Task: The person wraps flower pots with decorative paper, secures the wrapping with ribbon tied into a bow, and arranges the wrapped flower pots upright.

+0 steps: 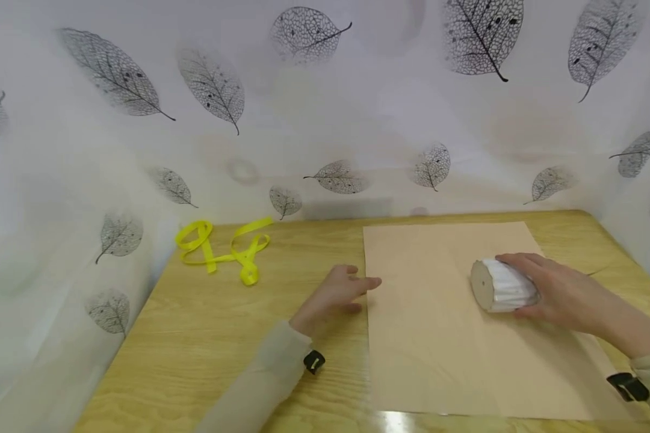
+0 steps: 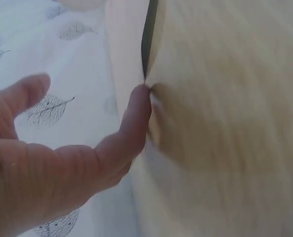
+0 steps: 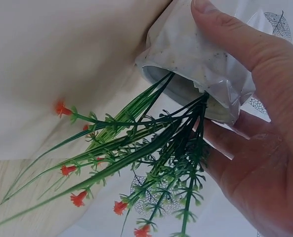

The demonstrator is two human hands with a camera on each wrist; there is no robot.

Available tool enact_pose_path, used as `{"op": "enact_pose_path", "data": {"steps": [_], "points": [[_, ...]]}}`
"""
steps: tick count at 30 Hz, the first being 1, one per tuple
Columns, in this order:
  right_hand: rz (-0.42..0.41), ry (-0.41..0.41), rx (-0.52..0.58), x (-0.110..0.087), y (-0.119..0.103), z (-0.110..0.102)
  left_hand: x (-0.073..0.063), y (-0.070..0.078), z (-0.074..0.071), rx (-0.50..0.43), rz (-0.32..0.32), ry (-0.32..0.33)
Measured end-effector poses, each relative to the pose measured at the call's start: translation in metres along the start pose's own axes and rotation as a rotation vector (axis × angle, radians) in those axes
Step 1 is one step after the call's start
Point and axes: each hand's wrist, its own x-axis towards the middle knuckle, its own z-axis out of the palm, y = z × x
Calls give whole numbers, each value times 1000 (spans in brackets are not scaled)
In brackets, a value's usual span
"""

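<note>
My right hand (image 1: 569, 294) grips a white ribbed flowerpot (image 1: 509, 285), which lies on its side over a beige paper sheet (image 1: 428, 349). Its round flat base faces left in the head view. From the pot's mouth, in the right wrist view, spreads an artificial plant (image 3: 183, 143) of green blades and small orange-red flowers; the hand hides it from the head camera. At the sheet's left edge, my left hand (image 1: 338, 294) reaches with fingers extended. One fingertip meets that edge in the left wrist view, where part of the paper bows up.
Curls of yellow ribbon (image 1: 249, 275) lie at the back left of the wooden table (image 1: 195, 337). A white curtain (image 1: 314, 120) printed with dark leaves hangs behind the table and along its sides. Both wrists wear dark straps.
</note>
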Motion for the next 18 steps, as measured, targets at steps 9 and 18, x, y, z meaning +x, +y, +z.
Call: {"op": "enact_pose_path", "data": {"steps": [9,18], "points": [[9,-7,6,-2,0,0,6,-3,14,-223,-41,8],[20,-15,17,-2,0,0,17,2,20,-22,-34,116]]}}
